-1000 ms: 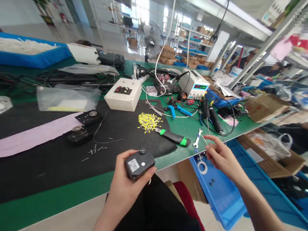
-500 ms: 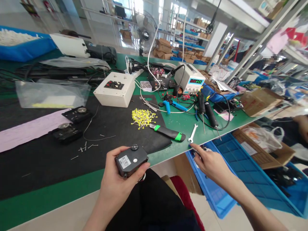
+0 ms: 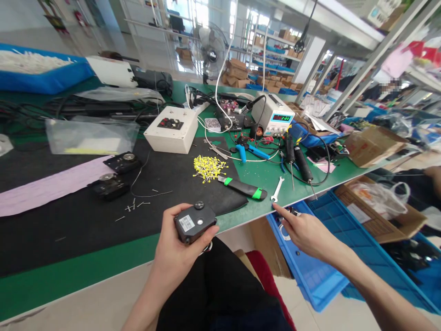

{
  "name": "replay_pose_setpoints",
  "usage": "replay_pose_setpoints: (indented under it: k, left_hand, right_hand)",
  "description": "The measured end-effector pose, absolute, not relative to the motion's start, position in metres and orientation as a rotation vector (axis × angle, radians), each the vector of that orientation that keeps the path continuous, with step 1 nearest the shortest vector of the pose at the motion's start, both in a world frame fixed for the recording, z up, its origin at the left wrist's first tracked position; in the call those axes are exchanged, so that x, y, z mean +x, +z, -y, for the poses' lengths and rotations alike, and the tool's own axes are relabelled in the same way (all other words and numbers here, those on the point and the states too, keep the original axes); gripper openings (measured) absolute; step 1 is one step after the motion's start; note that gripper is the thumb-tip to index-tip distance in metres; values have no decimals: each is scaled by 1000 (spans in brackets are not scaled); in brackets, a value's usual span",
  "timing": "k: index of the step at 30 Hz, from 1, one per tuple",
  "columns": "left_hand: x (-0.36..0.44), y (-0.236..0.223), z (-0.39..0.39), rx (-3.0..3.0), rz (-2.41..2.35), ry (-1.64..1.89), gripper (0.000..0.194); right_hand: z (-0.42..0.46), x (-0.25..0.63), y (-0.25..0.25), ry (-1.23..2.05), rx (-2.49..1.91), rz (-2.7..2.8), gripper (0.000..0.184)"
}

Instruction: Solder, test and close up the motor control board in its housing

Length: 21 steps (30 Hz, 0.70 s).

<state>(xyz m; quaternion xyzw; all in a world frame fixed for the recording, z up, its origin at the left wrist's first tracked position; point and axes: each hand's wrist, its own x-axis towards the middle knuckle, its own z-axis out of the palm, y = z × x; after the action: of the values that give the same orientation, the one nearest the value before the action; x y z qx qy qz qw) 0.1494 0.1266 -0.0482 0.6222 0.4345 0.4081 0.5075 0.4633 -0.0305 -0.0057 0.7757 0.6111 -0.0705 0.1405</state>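
My left hand [image 3: 182, 257] is closed around a black plastic housing [image 3: 195, 225] with a white label and a round knob on top, held up at the table's front edge. Wires hang below the housing. My right hand [image 3: 305, 232] has its index finger stretched out to the table edge, just by the lower end of a small open-end wrench [image 3: 277, 189]. No object shows in that hand; its other fingers are partly hidden. Left of the wrench lies a utility knife [image 3: 243, 187] with green bands, its blade beside a pile of yellow-tipped pieces [image 3: 208, 168].
Screwdrivers [image 3: 302, 165] and blue-handled pliers [image 3: 257, 152] lie to the right, before a power supply [image 3: 272, 115]. A white switch box [image 3: 172, 133] stands behind the black mat [image 3: 79, 234]. Two black housings [image 3: 109, 186] and loose screws lie left. Blue bins [image 3: 310, 276] sit below the edge.
The view has turned slightly left, so the scene shifts right. My right index finger is straighter now, by the wrench's end. My left hand still holds the housing.
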Motion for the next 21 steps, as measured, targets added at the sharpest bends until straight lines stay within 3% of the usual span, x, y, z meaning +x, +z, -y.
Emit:
replay_pose_setpoints:
  k: [6, 13, 17, 21]
  left_hand:
    - [152, -39, -125, 1463, -1024, 975, 71]
    - [152, -30, -125, 1476, -1044, 945, 68]
    - [151, -31, -125, 1490, -1062, 947, 68]
    - [152, -28, -123, 1422, -1036, 933, 68]
  right_hand:
    - [34, 468, 17, -379, 2269, -1876, 57]
    - [-13, 485, 49, -263, 2476, -1935, 54]
    - [-70, 504, 40, -144, 2567, -1858, 39]
    - [-112, 514, 21, -66, 2611, -1745, 34]
